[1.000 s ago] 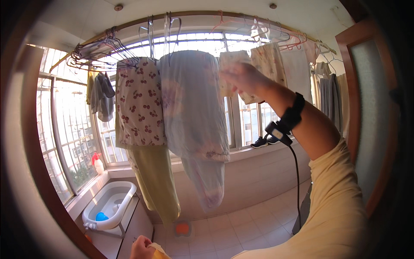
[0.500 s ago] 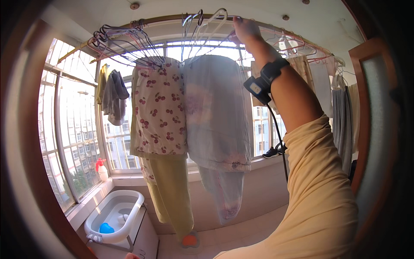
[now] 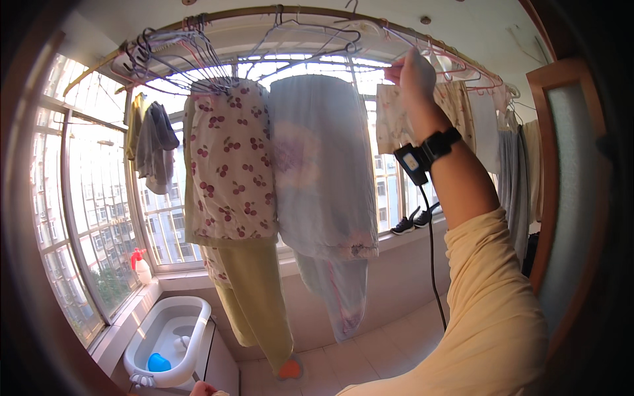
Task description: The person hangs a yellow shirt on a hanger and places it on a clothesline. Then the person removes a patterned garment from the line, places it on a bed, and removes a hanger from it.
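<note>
My right hand point(image 3: 417, 76) is raised to the hanging rail point(image 3: 234, 18), its fingers closed on a thin clothes hanger point(image 3: 401, 38) below the rail. A black strap with a small device point(image 3: 422, 155) sits on that wrist. Left of this hand, dark wire hangers point(image 3: 317, 25) hang spread along the rail. Below them are a pale blue-grey cloth point(image 3: 323, 165) and a white cloth with a cherry print point(image 3: 231, 158). Only a bit of my left hand point(image 3: 203, 389) shows at the lower edge; its fingers are hidden.
Bunched hangers point(image 3: 172, 59) and grey socks point(image 3: 158, 148) hang at the left. More laundry point(image 3: 515, 165) hangs at the right, beside a wooden door frame point(image 3: 561, 79). A white basin point(image 3: 135, 336) with a blue scoop stands lower left. A spray bottle point(image 3: 140, 266) and dark shoes point(image 3: 404, 224) rest on the sill.
My right hand has moved right and down from the rail. The hangers at the middle now spread wider along it. The view has shifted slightly.
</note>
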`<state>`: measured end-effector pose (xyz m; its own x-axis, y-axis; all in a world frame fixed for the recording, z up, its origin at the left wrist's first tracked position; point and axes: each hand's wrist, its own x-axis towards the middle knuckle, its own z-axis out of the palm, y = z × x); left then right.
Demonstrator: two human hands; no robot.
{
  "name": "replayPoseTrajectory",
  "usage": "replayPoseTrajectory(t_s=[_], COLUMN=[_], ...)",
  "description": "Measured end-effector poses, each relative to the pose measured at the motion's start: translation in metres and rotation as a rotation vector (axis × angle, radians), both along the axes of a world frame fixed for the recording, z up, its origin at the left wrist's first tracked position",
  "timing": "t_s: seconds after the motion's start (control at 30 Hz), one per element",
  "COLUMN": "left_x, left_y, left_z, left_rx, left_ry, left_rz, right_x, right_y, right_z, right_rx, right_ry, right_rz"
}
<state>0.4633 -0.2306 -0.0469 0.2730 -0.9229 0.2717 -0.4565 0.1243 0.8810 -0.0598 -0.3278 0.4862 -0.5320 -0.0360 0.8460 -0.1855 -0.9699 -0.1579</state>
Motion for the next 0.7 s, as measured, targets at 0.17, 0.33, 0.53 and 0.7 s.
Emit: replayPoseTrajectory(t_s=[0.17, 0.33, 0.53, 0.7], left_x=[-0.010, -0.042, -0.099, -0.139], left_y=[-0.022, -0.061, -0.123, -0.152], left_z=[0.017, 0.083, 0.159, 0.193], left_rx=[-0.007, -0.035, -0.012, 0.238], left_ry=[-0.092, -0.106, -0.229, -0.124], left_rz=[-0.056, -0.242, -0.300, -0.483], right_x=[-0.029, -0.065, -0.071, -0.073], right_y=[0.032, 0.103, 0.167, 0.193], right_z=[-0.122, -0.292, -0.401, -0.430], right_rx=[-0.007, 0.080, 0.360, 0.462], right_ry=[0.022, -0.036, -0.010, -0.036], right_rz=[-0.013, 0.090, 0.269, 0.224])
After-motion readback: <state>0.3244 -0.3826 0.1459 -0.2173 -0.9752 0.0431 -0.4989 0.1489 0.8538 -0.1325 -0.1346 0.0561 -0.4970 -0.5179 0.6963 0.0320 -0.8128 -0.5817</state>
